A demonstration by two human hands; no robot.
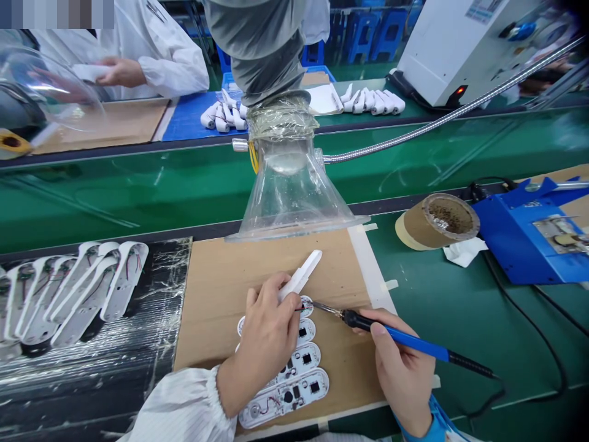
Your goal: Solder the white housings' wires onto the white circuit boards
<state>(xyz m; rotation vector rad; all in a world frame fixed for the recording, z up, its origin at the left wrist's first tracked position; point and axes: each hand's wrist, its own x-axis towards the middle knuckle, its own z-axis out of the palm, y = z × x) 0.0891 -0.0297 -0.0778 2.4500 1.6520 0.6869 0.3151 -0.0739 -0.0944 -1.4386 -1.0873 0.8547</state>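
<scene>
Nearest, circuit boards (304,357) lie in a row, seemingly for easy reach. The right hand (402,368) grips a soldering iron (427,347) pen-like, tip pointing far-left at the farthest board; the left hand (264,334) pinches a white casing (304,276), apparently steadying it, long axis slanting far-right. Beyond hangs a clear hood (294,196), likely for fumes.

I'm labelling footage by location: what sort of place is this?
Probably an electronics assembly workshop: the right hand holds a slim blue-and-black soldering iron near a row of white, rounded-end circuit boards, and a clear plastic, funnel-shaped hood hangs over the bench.
</scene>
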